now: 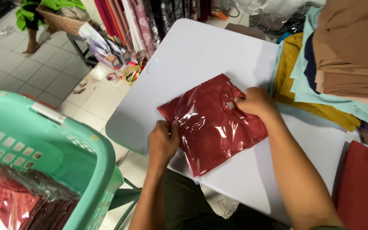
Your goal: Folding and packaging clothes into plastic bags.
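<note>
A dark red folded garment in a clear plastic bag (214, 125) lies flat on the white table (196, 55). My left hand (162, 140) grips the bag's near left edge, thumb on top of the plastic. On the far right corner of the bag rests my right hand (256, 102), fingers closed on it close to the garment's collar label. The plastic is shiny and creased.
A mint green laundry basket (64, 145) at the left holds more bagged red garments (18, 200). A tall stack of folded clothes (341, 55) in brown, teal and mustard stands at the right. Folded red cloth (363, 187) lies bottom right. Someone's legs (33, 38) stand far left.
</note>
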